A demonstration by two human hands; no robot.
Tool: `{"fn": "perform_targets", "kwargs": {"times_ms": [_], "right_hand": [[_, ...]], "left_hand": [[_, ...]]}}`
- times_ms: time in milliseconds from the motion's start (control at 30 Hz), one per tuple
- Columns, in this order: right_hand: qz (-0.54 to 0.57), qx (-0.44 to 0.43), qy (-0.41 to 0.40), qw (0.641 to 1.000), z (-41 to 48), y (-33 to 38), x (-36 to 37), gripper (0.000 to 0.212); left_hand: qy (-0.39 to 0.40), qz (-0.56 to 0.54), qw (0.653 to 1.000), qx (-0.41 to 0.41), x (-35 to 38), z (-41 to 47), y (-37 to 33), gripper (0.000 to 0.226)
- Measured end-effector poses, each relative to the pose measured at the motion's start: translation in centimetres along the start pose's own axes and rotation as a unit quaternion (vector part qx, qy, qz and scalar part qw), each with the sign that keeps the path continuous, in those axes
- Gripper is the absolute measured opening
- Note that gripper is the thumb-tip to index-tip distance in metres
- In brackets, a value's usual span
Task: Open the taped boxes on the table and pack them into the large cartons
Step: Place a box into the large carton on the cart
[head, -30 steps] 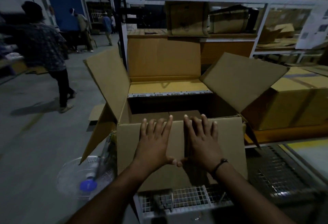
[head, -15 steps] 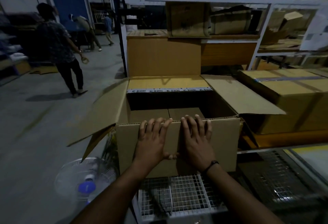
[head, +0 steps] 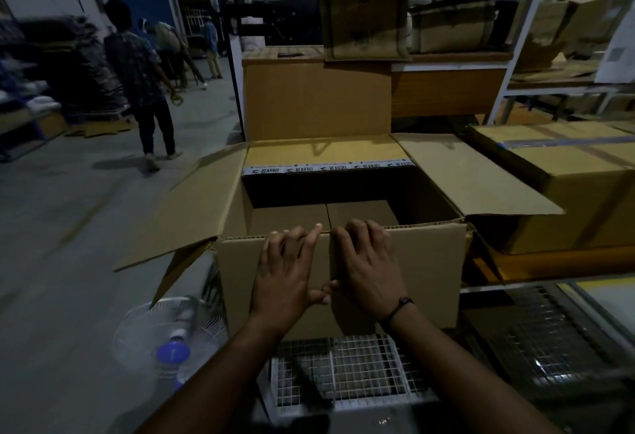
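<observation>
A large brown carton (head: 426,272) stands open in front of me, its four flaps folded outward. Its near flap hangs down the front wall. My left hand (head: 287,274) and my right hand (head: 366,270) lie flat on that near flap, side by side, thumbs touching, fingertips curled over the top crease. Neither hand holds anything. Inside, low down, two smaller brown boxes (head: 323,217) sit next to each other. The far flap (head: 326,155) carries a strip of white printed tape. A taped brown box (head: 567,179) sits to the right under the right flap.
The carton rests on a white wire-mesh surface (head: 343,368). A white fan (head: 171,337) stands low at the left. Racks with more cartons (head: 364,21) fill the back. On the left a person (head: 141,80) walks off across the concrete floor, others farther away.
The carton's left and right flaps have dropped from raised to nearly flat. My hands have pressed the near flap down against the front wall, fingers now curled. The person on the left has walked farther away.
</observation>
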State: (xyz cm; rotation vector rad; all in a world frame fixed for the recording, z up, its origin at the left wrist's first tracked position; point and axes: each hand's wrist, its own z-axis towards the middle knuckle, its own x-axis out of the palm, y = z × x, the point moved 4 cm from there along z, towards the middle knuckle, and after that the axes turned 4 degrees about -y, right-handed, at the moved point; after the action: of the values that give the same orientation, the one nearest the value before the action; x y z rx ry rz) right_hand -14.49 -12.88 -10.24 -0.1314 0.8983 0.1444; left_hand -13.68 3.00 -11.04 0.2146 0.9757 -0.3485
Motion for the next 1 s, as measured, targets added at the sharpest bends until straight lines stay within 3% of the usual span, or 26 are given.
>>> {"fn": "perform_targets", "kwargs": {"times_ms": [200,467,833,1000], "right_hand": [[-0.022,-0.051,0.019,0.998,1.0,-0.1,0.2,0.105],[0.014,-0.041,-0.010,0.999,1.0,-1.1,0.0,0.098],[-0.011,0.077,0.024,0.997,-0.5,-11.6,-2.1,0.100],[-0.037,0.086,0.051,0.994,-0.3,-13.1,-2.7,0.102]], "left_hand": [[0.008,0.011,1.000,-0.003,-0.1,0.3,-0.3,0.128],[0.001,0.019,0.999,-0.032,0.0,0.0,-0.8,0.130],[-0.007,-0.021,0.999,-0.035,0.0,0.1,-0.4,0.124],[0.002,-0.020,0.999,-0.032,0.1,0.1,-0.3,0.125]]}}
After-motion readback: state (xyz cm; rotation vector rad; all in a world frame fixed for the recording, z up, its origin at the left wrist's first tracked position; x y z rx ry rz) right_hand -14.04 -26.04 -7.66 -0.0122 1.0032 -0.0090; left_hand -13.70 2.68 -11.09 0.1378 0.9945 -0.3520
